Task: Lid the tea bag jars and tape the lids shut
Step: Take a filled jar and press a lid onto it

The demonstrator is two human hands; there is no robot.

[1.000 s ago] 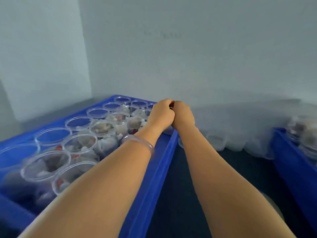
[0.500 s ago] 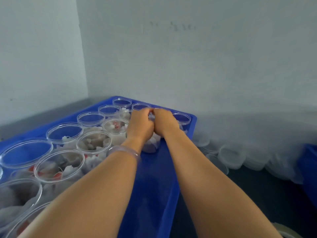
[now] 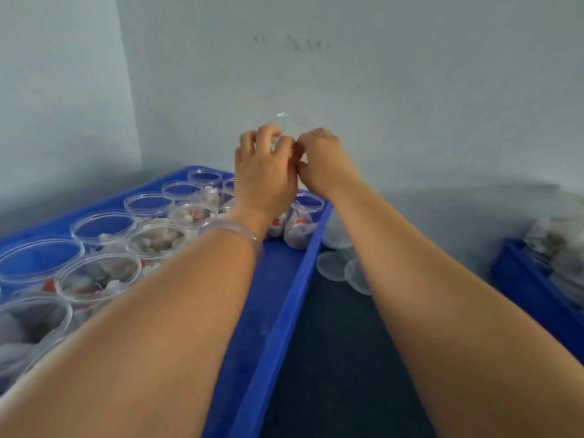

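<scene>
Hovering above the far end of the left blue tray [image 3: 284, 311], both forearms stretch forward, knuckles nearly touching. The left hand [image 3: 262, 172] and right hand [image 3: 322, 162] curl their fingers, pinching one clear lid [image 3: 284, 121], faint against the wall [image 3: 410, 90]. At least ten open jars [image 3: 156, 238] stand in that tray. A right blue tray [image 3: 521, 286] shows too. Three loose lids [image 3: 331, 266] lie between on the table [image 3: 331, 358].

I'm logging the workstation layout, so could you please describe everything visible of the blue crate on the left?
The blue crate looks like rigid, glossy plastic with straight walls and a thickened rim. It sits on a dark surface near the wall corner, its near end cut off by the frame. Clear round jars, many holding tea bags, stand inside in rows. The left forearm stretches over it; whether they touch cannot be told.
</scene>
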